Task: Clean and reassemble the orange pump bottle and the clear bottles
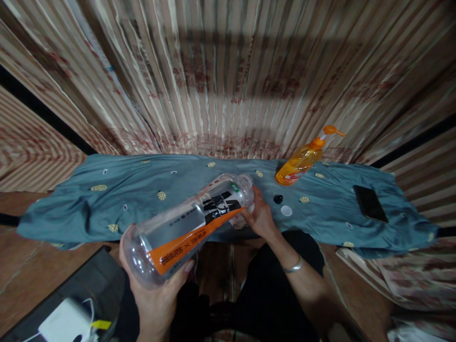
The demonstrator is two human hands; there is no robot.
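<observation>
A large clear plastic bottle with a black and orange label lies tilted across my lap and the cloth's front edge, its uncapped-looking neck pointing up and right. My left hand is wrapped round its base, thumb on the near side. Near the neck, my right hand grips the bottle, with a crumpled pale piece, perhaps tissue, just under the fingers. Right of that hand lie a small black cap and a white round disc. Behind them stands an orange pump bottle of amber liquid.
A blue-green cloth with a pineapple pattern covers the narrow table. A dark phone lies at its right. Striped curtains hang close behind. At lower left, a dark box-like surface bears a white device with a cable.
</observation>
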